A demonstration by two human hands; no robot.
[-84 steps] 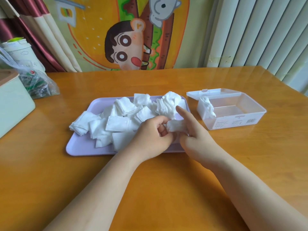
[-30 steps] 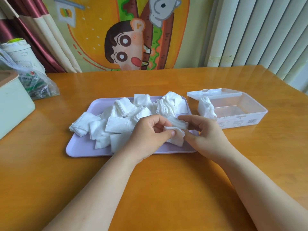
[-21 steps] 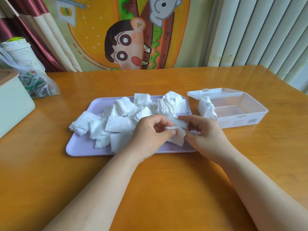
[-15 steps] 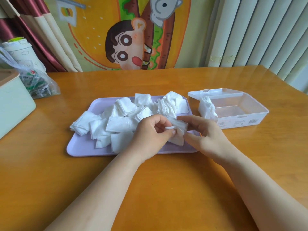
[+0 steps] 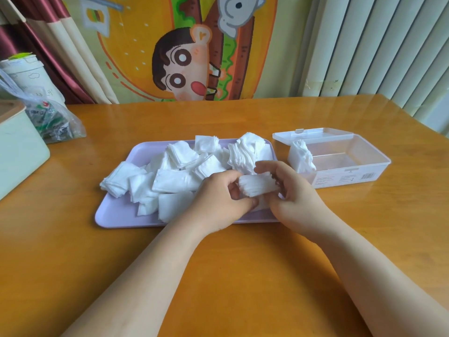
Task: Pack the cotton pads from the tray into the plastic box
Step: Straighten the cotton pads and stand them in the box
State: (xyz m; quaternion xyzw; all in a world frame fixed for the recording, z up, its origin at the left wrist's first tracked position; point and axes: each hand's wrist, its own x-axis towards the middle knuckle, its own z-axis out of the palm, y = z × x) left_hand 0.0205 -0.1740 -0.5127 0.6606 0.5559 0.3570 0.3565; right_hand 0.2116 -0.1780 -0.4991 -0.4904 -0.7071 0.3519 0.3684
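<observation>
Stack of cotton pads (image 5: 257, 187) pinched between both my grips, just over the near right corner of the lilac tray (image 5: 116, 212). Left grip (image 5: 218, 203) curls round its left end; right grip (image 5: 294, 200) clamps the right end. Loose pads (image 5: 179, 171) lie heaped across the tray. Plastic box (image 5: 352, 164) sits open on the counter (image 5: 243, 263), just right of the tray, with a few packed pads (image 5: 301, 156) upright at its left end.

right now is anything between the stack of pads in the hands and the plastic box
Nothing visible blocks it. The left hand and right hand hold the pad stack over the tray's right end; the plastic box lies open just right of it. A bunch of pads stands at its left end.
</observation>
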